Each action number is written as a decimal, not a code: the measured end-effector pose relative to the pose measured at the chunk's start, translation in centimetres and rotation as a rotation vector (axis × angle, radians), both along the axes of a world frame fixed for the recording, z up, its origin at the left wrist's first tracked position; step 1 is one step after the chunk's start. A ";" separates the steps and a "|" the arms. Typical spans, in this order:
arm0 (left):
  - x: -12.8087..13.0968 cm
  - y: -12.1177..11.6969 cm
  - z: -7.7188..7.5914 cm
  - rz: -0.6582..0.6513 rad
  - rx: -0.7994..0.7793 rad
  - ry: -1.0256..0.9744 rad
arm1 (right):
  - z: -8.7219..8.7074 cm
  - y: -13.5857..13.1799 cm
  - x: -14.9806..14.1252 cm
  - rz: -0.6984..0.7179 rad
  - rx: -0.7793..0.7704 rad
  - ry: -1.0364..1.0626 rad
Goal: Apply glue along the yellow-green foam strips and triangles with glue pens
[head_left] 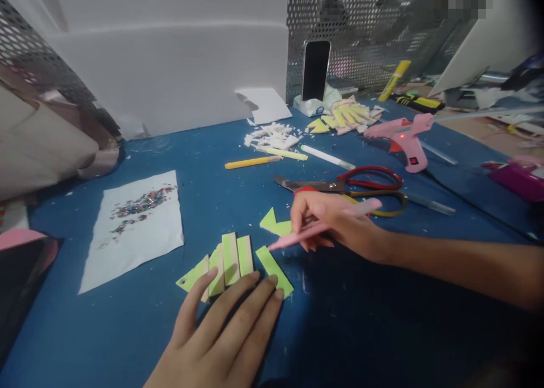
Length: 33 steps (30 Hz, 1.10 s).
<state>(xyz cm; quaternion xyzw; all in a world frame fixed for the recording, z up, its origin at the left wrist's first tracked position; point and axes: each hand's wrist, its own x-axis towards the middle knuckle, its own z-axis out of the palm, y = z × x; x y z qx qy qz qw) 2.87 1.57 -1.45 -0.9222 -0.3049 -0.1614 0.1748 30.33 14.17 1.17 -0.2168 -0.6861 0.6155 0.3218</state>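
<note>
My left hand (pixel 221 331) lies flat on the blue table (pixel 127 331), fingers stretched out, with the fingertips pressing on a row of green-coloured foam strips (pixel 232 260). My right hand (pixel 335 226) is closed around a pink marker (pixel 327 224), held like a pen, its tip touching the upper end of the rightmost green strip (pixel 272 266). A loose green arrow-shaped piece (pixel 274 224) lies just left of my right hand's fingers.
Red-handled scissors (pixel 352 184) lie behind my right hand. A pink glue gun (pixel 403 139), yellow and white markers (pixel 255 161), white foam scraps (pixel 272 136), a pile of yellow pieces (pixel 346 116) and a phone on a stand (pixel 315 71) sit further back. A white paper with coloured specks (pixel 136 224) lies left.
</note>
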 end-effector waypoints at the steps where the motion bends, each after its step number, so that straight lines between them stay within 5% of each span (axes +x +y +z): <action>1: 0.0 -0.1 -0.1 0.009 -0.003 0.001 | 0.1 -0.1 0.1 -0.004 0.011 -0.015; 20: -0.5 0.1 -0.6 -0.026 -0.018 -0.025 | 0.6 -0.5 -0.4 -0.137 0.075 -0.129; 33: -0.6 0.1 -0.3 -0.038 0.010 0.001 | 0.6 -0.7 0.1 -0.070 0.052 -0.091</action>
